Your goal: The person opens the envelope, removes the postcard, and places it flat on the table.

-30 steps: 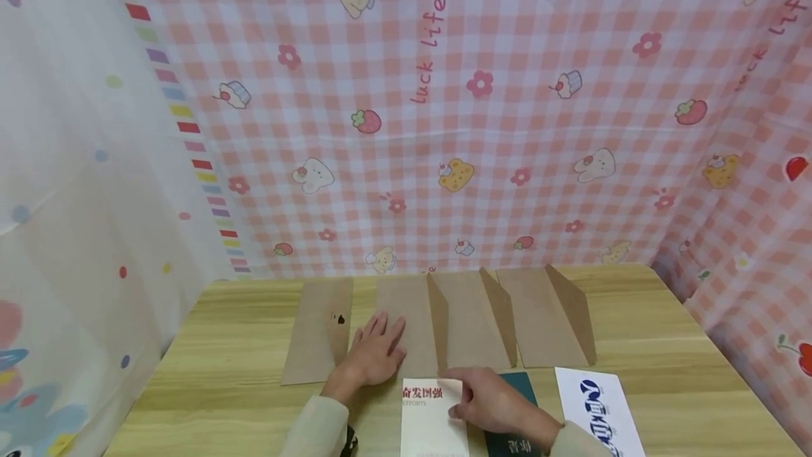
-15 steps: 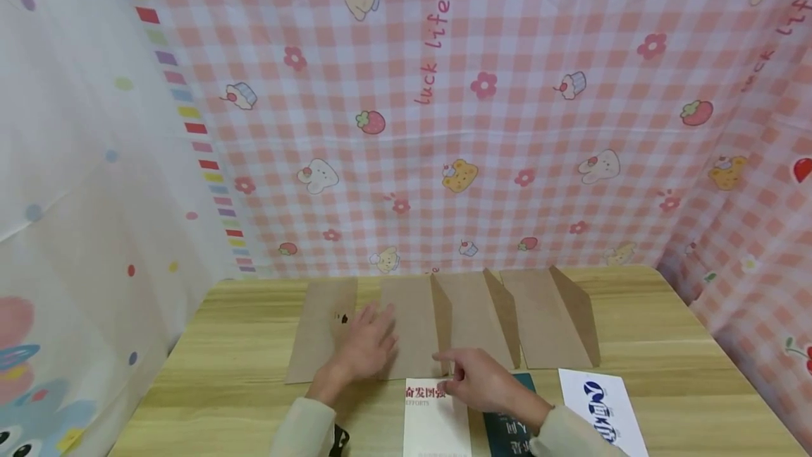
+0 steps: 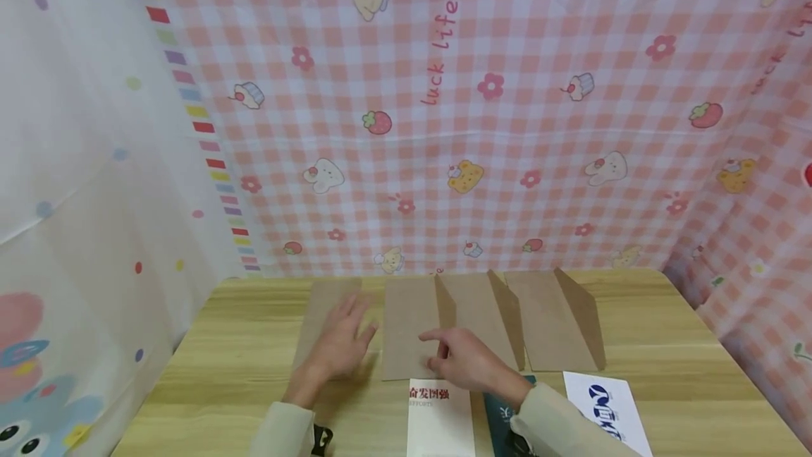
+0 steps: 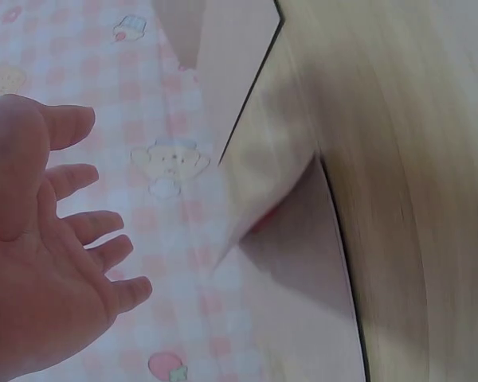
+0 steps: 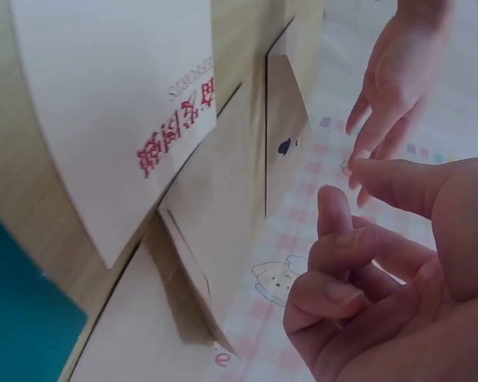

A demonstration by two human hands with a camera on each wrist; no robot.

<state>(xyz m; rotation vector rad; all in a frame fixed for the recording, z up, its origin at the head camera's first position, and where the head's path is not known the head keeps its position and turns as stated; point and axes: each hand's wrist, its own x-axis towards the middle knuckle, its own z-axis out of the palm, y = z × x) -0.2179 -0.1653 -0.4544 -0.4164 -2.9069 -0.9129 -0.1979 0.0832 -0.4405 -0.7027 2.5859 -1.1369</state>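
My left hand [image 3: 339, 340] hovers over the leftmost brown envelope [image 3: 319, 305], fingers spread and holding nothing; it hides much of that envelope. In the left wrist view an envelope [image 4: 315, 247] has its flap standing up. My right hand [image 3: 466, 360] is above the lower part of the second envelope [image 3: 409, 302], index finger extended and the other fingers loosely curled around nothing. Just below lies a white card [image 3: 439, 425] with red lettering. A dark teal card [image 3: 497, 418] is partly covered by my right forearm.
Two more kraft envelopes, a third [image 3: 472, 302] and a fourth [image 3: 542, 323], lie to the right with flaps open. A white card with blue lettering [image 3: 603, 411] rests at the right front. A checked cloth [image 3: 406, 125] hangs behind the wooden table [image 3: 209, 358].
My left hand has moved left, from the second envelope to over the leftmost one. My right hand has come off the red-lettered card's top corner and moved up and slightly left.
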